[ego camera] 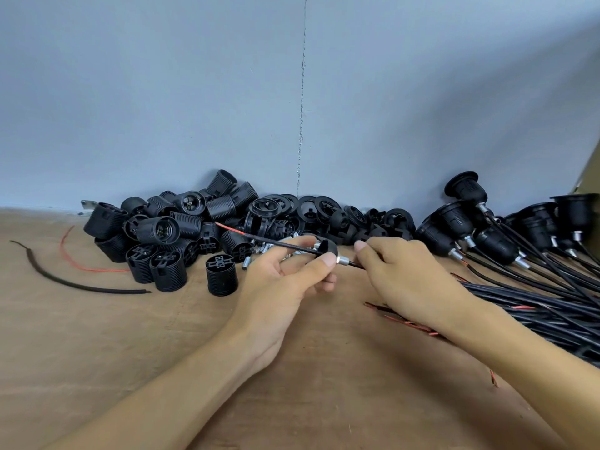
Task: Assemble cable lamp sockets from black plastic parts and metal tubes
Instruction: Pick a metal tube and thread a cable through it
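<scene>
Cable [276, 242] runs through a black cap [328, 248] and metal tube [341, 260] above the table [130, 352]; left hand [285, 280] pinches the cap; right hand [406, 274] pinches the cable beside the tube; probably light and limp, best gripped close.

This is a small assembly workshop, a station for piecework by hand. A bare wooden bench [97, 352] set against a plain blue-grey wall [162, 92] carries loose heaps of the same parts many times over: black threaded socket bodies [162, 235], black rings [292, 206] and short metal tubes [263, 246]. To the right, finished sockets [487, 228] with cables attached lie stacked beside a thick bundle of black cable [535, 313], and stray wire offcuts [65, 284], one black and one red, lie on the left of the bench.
</scene>
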A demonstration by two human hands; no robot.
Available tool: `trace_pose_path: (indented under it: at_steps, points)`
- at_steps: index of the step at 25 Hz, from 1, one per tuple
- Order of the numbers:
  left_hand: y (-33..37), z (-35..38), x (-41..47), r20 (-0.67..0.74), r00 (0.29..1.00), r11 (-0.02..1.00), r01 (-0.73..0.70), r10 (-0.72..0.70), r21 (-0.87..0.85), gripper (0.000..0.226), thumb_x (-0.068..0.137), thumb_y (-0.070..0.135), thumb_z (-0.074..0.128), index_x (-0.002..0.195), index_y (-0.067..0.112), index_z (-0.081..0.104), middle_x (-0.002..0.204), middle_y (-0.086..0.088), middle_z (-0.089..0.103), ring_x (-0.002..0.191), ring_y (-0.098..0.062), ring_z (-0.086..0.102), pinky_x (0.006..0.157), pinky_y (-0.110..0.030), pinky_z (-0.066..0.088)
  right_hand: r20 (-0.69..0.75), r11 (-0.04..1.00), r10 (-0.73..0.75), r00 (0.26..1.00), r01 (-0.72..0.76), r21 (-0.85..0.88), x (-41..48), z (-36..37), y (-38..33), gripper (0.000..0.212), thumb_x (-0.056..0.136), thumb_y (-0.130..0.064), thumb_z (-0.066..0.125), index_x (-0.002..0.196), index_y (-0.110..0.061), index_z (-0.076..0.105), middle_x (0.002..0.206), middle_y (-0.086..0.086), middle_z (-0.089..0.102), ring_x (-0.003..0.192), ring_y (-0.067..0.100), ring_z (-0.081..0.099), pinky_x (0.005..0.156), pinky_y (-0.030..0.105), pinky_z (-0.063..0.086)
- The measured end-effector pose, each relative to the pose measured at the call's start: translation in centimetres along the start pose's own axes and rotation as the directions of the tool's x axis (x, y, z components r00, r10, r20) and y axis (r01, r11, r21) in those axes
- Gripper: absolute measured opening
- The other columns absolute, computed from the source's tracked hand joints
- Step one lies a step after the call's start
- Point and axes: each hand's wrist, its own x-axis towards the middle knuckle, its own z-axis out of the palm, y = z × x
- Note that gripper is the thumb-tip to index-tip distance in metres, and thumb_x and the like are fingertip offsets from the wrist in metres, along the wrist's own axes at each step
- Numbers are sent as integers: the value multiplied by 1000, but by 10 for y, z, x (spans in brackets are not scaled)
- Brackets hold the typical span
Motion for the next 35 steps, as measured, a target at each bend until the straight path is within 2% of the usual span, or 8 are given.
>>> trace_pose_path:
  at_steps: [5, 10, 17, 19, 22, 25, 29, 35]
  points:
    - [-1, -12, 5, -102, 995, 996, 25, -16, 88, 29, 84, 10, 78, 111, 6, 67, 82, -9, 76, 79, -22, 73, 78, -30, 61, -201, 848, -33, 979, -79, -524, 11, -18, 16, 31, 102, -42, 40, 97, -22, 63, 88, 8, 64, 85, 37, 62, 63, 36, 39]
    - [-3, -12, 5, -101, 992, 981, 98, -82, 169, 32, 76, 7, 84, 106, 5, 73, 92, -11, 79, 86, -23, 75, 90, -38, 60, -117, 759, 63, 991, -124, -640, 16, -29, 30, 27, 102, -36, 45, 105, -17, 63, 102, 11, 65, 95, 36, 64, 69, 35, 38]
    - [0, -11, 2, -107, 990, 892, 125, -87, 434, 34, 71, 13, 89, 99, 19, 72, 88, 3, 79, 66, -6, 67, 63, -18, 53, -53, 602, 60, 997, -79, -795, 11, -16, 30, 22, 100, -34, 47, 110, -19, 61, 112, 6, 65, 113, 29, 52, 88, 40, 38]
    - [0, -10, 1, -95, 991, 875, 131, -98, 466, 35, 71, 14, 89, 100, 17, 70, 89, 5, 79, 69, -5, 68, 66, -21, 52, -65, 693, -79, 995, 8, -721, 7, -5, 23, 30, 102, -39, 40, 113, -22, 62, 114, 2, 64, 113, 28, 52, 89, 41, 39]
    - [-1, -11, 2, -90, 990, 872, 138, -109, 470, 29, 71, 11, 89, 94, 9, 71, 85, 1, 78, 68, -6, 68, 69, -22, 50, -37, 925, -283, 958, 262, -275, -2, 12, 7, 37, 103, -45, 36, 111, -22, 64, 104, -2, 62, 102, 20, 56, 85, 40, 46]
    - [-2, -13, 2, -81, 992, 895, 118, -93, 429, 25, 73, 4, 86, 92, 4, 70, 84, -5, 78, 68, -7, 69, 64, -18, 51, 61, 932, -359, 931, 361, -23, -8, 26, 6, 32, 105, -39, 40, 99, -17, 63, 93, -3, 59, 90, 15, 54, 83, 38, 45]
    - [-1, -13, 2, -63, 995, 918, 99, -81, 383, 21, 74, 2, 84, 91, 4, 72, 86, -9, 78, 73, -10, 70, 62, -20, 53, 63, 941, -339, 939, 338, 31, -6, 25, 9, 36, 105, -41, 42, 87, -15, 60, 81, -4, 58, 79, 14, 52, 75, 37, 43]
    - [3, -15, 1, -10, 994, 932, 107, -111, 347, 14, 74, 6, 84, 85, 13, 78, 89, -10, 79, 77, -9, 70, 65, -18, 53, 50, 904, -380, 924, 382, -189, -5, 13, 7, 54, 97, -57, 29, 110, -25, 70, 86, -10, 61, 85, 11, 53, 80, 34, 43]
